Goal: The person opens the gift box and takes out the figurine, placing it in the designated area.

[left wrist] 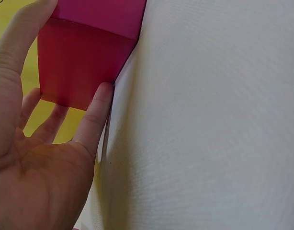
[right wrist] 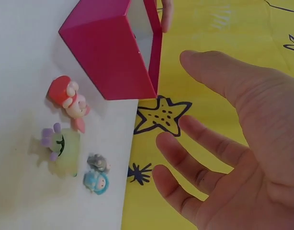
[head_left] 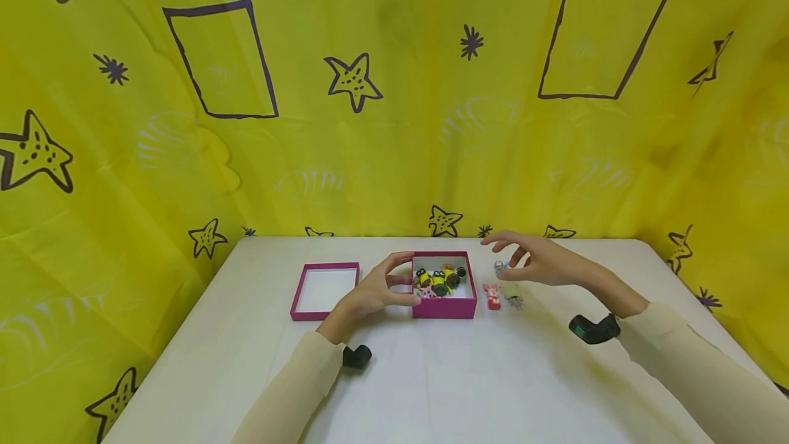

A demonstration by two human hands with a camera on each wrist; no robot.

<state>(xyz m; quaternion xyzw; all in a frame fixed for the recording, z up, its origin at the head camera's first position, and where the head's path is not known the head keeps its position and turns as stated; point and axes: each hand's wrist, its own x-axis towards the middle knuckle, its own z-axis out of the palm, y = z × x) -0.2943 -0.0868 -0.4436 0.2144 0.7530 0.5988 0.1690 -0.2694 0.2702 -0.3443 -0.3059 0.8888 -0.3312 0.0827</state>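
Observation:
A magenta box with a white inside stands open-topped on the table. Several small toy figures, mostly yellow with dark green, lie in it beside a pink one. My left hand grips the box at its left end, thumb at the front corner and fingers toward the back. To the right of the box my right hand hovers in the air, fingers spread and holding nothing. Below it on the table are a pink-and-red pig figure, a pale green figure with purple parts, a grey figure and a blue figure.
Left of the box lies a shallow magenta-rimmed lid, white inside facing up. A white cloth covers the table. Behind and at both sides hangs a yellow curtain with stars and frames drawn on it.

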